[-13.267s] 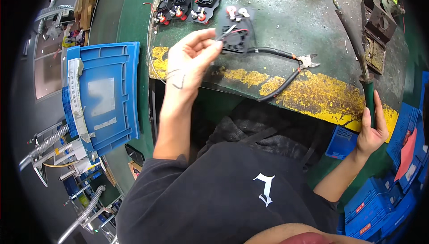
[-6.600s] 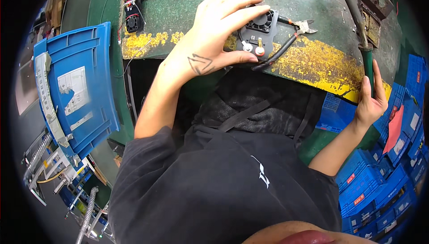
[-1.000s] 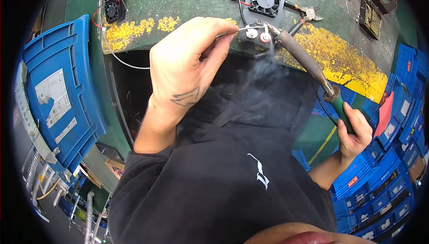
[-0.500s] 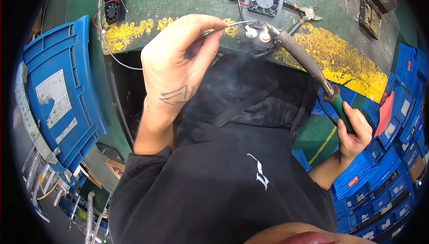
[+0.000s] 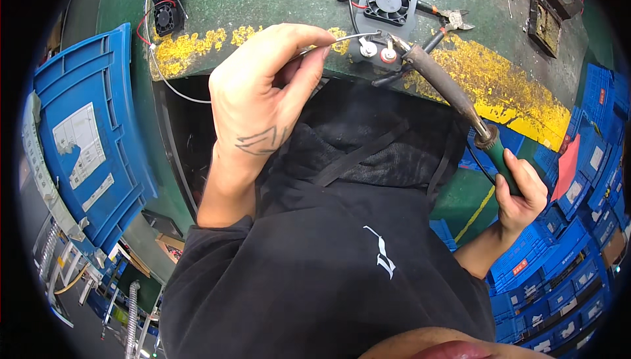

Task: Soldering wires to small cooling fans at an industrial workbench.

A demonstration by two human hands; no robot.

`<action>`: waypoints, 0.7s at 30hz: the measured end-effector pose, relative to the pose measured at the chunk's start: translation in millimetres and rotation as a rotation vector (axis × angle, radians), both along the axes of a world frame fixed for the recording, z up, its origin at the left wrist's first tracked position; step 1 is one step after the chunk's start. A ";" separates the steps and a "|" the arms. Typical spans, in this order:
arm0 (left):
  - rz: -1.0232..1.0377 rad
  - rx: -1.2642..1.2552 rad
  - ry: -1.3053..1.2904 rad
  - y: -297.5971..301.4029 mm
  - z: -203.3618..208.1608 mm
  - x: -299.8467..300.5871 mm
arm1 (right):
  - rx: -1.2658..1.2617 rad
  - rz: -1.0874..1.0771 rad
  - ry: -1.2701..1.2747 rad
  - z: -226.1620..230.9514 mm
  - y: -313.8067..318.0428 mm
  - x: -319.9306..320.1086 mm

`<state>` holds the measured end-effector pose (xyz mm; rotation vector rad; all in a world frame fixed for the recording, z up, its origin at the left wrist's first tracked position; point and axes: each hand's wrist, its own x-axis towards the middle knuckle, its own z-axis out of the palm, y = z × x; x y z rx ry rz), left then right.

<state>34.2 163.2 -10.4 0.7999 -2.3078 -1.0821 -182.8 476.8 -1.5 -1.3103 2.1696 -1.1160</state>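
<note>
My left hand [image 5: 259, 86] is closed in a pinch on a thin grey wire [image 5: 351, 37] that looks like solder. Its end reaches the two terminals, one with a white ring [image 5: 368, 49] and one with a red ring [image 5: 388, 55], at the bench edge. In my right hand [image 5: 522, 191] is a soldering iron [image 5: 447, 83], gripped by its green handle. The iron's tip lies at the top of the red-ringed terminal, close to the wire's end. A black cooling fan [image 5: 388, 0] sits just behind the terminals, on a dark plate.
Orange-handled cutting pliers [image 5: 453, 20] lie partly under the fan. A smaller fan [image 5: 165, 17] with wires stands at the bench's left. A rusty metal tray [image 5: 547, 30] is at the far right. Blue crates [image 5: 92, 135] flank me; the bench edge [image 5: 473, 63] has worn yellow paint.
The smoke over the terminals has thinned. My left hand has shifted very slightly, and the terminals sit a touch differently. The soldering iron stays nearly still.
</note>
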 end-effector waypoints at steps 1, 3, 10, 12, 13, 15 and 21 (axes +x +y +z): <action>0.000 0.000 0.000 0.2 -1.2 -0.1 | -0.003 -0.001 0.007 0.0 -0.2 0.2; 0.011 0.031 0.047 0.3 -4.3 0.0 | 0.004 -0.004 -0.003 0.7 0.2 0.0; 0.015 0.028 0.033 -0.4 -3.7 0.9 | 0.012 -0.009 -0.014 0.5 0.2 -0.1; 0.016 0.000 -0.010 0.0 0.4 1.8 | 0.002 0.000 -0.008 -0.2 1.0 -0.6; 0.017 -0.004 -0.014 -0.6 1.3 2.0 | -0.007 0.009 -0.002 -1.1 1.1 -0.6; 0.018 0.003 -0.006 -1.1 3.0 0.9 | -0.002 0.007 -0.008 0.6 2.0 -1.0; 0.035 0.030 0.010 -1.0 1.2 2.9 | -0.001 -0.002 -0.008 -2.0 0.9 0.5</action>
